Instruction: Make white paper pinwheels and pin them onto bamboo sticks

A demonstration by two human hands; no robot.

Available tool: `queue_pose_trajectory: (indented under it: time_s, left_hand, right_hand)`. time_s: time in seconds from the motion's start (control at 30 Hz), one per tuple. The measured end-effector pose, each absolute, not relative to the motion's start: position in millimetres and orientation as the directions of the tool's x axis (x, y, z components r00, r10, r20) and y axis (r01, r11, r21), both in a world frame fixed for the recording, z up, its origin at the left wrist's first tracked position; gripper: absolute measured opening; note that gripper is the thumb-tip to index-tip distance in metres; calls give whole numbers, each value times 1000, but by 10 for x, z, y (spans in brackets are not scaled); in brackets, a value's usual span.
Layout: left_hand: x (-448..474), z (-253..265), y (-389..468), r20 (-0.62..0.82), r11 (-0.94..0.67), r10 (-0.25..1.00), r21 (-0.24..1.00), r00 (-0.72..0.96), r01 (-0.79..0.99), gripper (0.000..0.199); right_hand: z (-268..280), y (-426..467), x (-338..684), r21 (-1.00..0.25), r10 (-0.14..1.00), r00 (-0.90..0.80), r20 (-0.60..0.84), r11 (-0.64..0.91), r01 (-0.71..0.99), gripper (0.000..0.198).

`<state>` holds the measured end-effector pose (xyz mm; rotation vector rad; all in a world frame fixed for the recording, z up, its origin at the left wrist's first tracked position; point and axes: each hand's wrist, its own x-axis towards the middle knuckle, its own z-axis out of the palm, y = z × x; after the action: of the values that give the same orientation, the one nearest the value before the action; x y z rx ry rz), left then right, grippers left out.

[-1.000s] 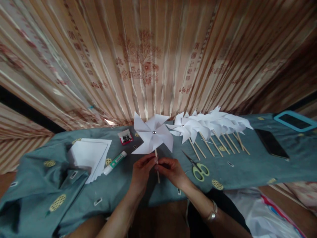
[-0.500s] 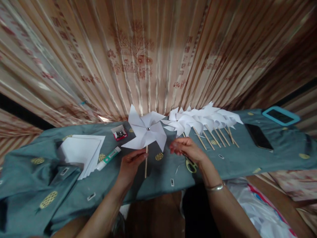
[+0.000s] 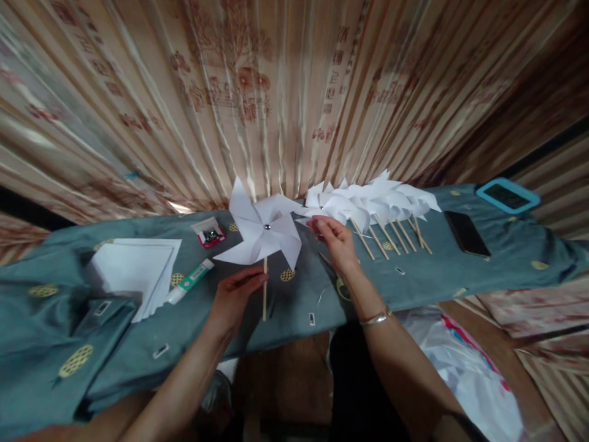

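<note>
A white paper pinwheel (image 3: pixel 257 238) with a shiny pin at its centre stands upright on a thin wooden stick. My left hand (image 3: pixel 234 291) pinches that stick below the blades. My right hand (image 3: pixel 335 240) is just right of this pinwheel, its fingers loosely bent and slightly apart, with nothing visible in them. Its fingertips are close to the front of a row of finished white pinwheels (image 3: pixel 368 202); whether they touch the paper cannot be made out. Scissors (image 3: pixel 343 288) with yellow-green handles lie partly hidden under the right wrist.
On the green cloth (image 3: pixel 257 341) at left are stacked white paper sheets (image 3: pixel 133 270), a glue tube (image 3: pixel 191 281) and a small red box of pins (image 3: pixel 210 233). To the right lie a dark phone (image 3: pixel 466 233) and a blue-framed device (image 3: pixel 507 195). A patterned curtain (image 3: pixel 285 92) hangs behind.
My right hand has moved up from above the scissors toward the row of pinwheels. My left hand still holds the pinwheel's stick. The whole view has shifted a little.
</note>
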<state>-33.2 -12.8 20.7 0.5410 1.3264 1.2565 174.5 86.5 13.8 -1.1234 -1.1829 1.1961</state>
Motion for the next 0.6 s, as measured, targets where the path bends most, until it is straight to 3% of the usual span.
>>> queue_pose_trajectory:
  time_s: [0.17,0.3,0.4,0.6]
  left_hand:
    - [-380,326,-56,-391,216,866,855,-312,-471,37]
    - [-396,351,-38,-353,157,878,852,-324,-500,36]
    - [-387,331,-43,-353,159,880,850,-317,-502,36]
    - [-362,308,-72,-356,184,888,856,-292,-483,38]
  right_hand:
    - [84,521,1539,-994,946,-310,-92,-105,-27,35]
    - [17,248,1324,-955,723,-647,-242,-296,26,41]
    - [-45,158,1223,-956,664,-705,-250,-284,72,39]
    - [-58,165,1207,-973,669,-713,-212,-210,93,37]
